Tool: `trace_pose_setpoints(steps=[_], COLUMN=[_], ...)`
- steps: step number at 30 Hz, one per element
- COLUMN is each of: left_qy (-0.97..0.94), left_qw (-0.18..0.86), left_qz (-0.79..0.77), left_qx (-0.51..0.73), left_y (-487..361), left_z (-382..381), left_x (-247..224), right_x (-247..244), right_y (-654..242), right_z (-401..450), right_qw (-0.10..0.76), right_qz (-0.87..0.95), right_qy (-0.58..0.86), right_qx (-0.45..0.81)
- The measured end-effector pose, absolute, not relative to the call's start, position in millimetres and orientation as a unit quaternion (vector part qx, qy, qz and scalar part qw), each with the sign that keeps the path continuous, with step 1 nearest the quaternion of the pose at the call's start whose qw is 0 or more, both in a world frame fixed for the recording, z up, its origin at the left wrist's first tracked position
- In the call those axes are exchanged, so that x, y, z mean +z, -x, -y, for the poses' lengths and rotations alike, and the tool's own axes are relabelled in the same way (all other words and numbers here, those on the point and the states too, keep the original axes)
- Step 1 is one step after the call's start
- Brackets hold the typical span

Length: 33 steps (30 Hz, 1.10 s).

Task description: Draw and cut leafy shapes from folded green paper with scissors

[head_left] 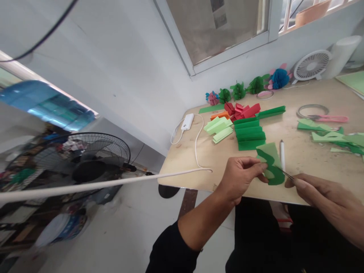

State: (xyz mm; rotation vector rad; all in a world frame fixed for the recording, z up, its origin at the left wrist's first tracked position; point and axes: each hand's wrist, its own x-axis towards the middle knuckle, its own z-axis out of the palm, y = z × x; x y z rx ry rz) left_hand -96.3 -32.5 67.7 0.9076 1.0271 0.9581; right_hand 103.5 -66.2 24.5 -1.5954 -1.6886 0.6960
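Pinched between the thumb and fingers of my left hand (241, 176) is a piece of green paper (275, 175), with a wavy dark green shape against lighter green. My right hand (321, 193) is closed on a thin metal tool, its fine tip (281, 170) touching or just over the paper's right part; whether it is scissors or tweezers I cannot make out. Behind the paper lies a white pen (282, 151). Folded dark green paper (249, 134) sits beyond my left hand, beside light green folded pieces (223, 132).
Red folded paper (244, 112) and several paper flowers (239, 91) are at the back by the wall. A white fan (312, 65) stands back right. Green scraps (335, 136) and pink scissors (335, 118) lie right. A white cable (176, 174) crosses the table's left edge to a power bank (187, 122).
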Motion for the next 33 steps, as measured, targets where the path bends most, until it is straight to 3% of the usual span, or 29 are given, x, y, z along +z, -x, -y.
trace_pose_setpoints(steps=[4,33], left_qy=[-0.413,-0.44], left_qw=[0.669,0.674], left_qz=[-0.455,-0.453], left_qx=[0.417,0.384], left_y=[98.2,104.2], left_z=[31.3,29.9], left_x=[68.6,70.6], right_x=[26.2,16.4], right_y=[-107.0,-128.4], right_z=[61.2,51.9], right_qw=[0.336,0.307], right_qz=[0.678,0.741], right_qy=[0.567,0.511], right_qx=[0.325,0.309])
